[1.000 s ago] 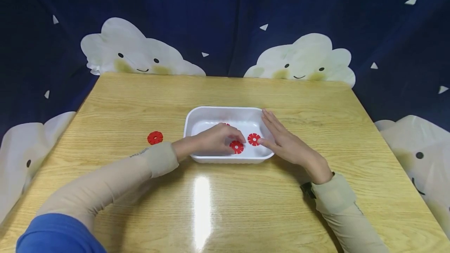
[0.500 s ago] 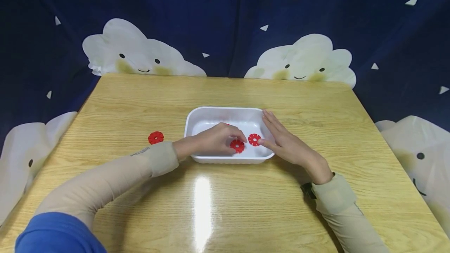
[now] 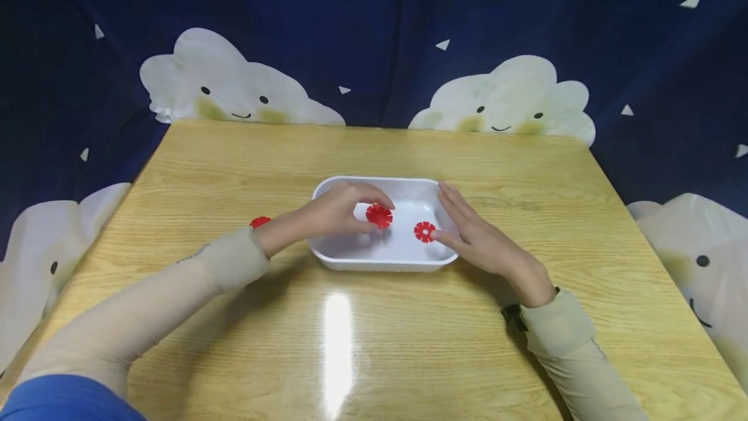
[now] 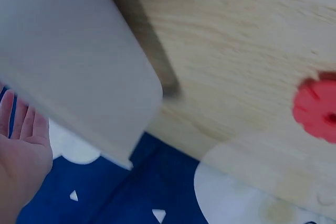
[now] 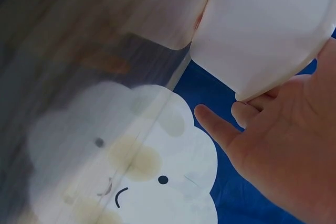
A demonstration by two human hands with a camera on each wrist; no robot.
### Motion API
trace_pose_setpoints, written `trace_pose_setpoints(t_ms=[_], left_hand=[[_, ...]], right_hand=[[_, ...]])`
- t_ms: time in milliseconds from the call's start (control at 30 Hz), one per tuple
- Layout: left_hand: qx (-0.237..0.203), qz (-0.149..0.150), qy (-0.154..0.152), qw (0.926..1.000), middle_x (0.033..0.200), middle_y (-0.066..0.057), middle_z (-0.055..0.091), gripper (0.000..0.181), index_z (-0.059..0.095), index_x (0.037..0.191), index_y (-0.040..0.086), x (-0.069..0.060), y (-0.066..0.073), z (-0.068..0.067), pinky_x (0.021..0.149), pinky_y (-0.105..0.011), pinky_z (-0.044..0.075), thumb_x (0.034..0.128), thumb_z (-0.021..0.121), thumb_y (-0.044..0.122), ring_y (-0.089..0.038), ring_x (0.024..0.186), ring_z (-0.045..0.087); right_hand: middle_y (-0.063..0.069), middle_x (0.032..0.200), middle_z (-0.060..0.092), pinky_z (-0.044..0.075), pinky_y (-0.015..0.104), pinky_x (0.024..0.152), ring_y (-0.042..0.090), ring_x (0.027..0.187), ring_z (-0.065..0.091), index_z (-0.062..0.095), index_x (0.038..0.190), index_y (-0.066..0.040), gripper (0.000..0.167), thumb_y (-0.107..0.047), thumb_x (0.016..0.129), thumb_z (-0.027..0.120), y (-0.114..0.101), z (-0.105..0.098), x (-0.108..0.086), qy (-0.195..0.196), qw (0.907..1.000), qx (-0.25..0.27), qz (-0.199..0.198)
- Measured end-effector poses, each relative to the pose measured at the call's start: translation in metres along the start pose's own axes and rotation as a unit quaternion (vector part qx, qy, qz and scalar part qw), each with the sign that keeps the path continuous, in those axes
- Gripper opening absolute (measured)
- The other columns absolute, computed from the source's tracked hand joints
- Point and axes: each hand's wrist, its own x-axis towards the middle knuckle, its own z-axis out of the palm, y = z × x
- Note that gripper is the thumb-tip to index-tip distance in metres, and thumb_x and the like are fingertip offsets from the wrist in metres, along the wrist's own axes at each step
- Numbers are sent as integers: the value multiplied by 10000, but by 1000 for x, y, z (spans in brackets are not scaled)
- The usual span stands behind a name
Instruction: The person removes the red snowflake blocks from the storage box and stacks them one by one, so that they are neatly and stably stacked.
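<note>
A white plastic box [image 3: 386, 265] stands on the wooden table. Over its left half, my left hand [image 3: 336, 212] pinches a red notched disc [image 3: 380, 216] between thumb and index finger; whether another disc lies beneath cannot be told. In the left wrist view, the box wall partly covers the left hand [image 4: 23, 161]. My right hand [image 3: 487, 239] rests with straight fingers along the box's right end, its thumb beside a second red disc [image 3: 424, 232] lying on the box floor. The right wrist view shows the right hand [image 5: 291, 145] against the box [image 5: 262, 30].
Another red disc [image 3: 260, 221] lies on the table [image 3: 444, 343] left of the box, partly hidden by the left forearm; it also shows as a red disc [image 4: 317, 108] in the left wrist view. A dark blue curtain [image 3: 362, 31] with clouds hangs behind the table.
My left hand has moved up and left within the box, and the red disc between its fingers has moved with it. The right hand stays on the box's right end.
</note>
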Motion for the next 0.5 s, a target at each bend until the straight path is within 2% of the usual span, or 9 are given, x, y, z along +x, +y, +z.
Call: trace_pose_setpoints(t_ms=[200, 500], left_hand=[[-124, -117, 301, 9994, 1086, -33, 708, 351, 720, 1106, 64, -20, 1, -20, 917, -302, 506, 770, 820, 54, -155, 1004, 645], [-108, -694, 697, 9951, 1103, -22, 705, 397, 706, 1143, 56, -63, -1, -46, 924, -381, 524, 768, 834, 51, -179, 1025, 654]], right_hand=[[7, 1646, -39, 128, 471, 1190, 190, 1492, -46, 69, 1577, -91, 813, -470, 1002, 501, 0, 0, 0, -14, 10000, 25, 6], [-26, 1641, -62, 122, 462, 1193, 193, 1492, -46, 67, 1576, -83, 813, -463, 1004, 502, 0, 0, 0, -15, 10000, 39, -1]])
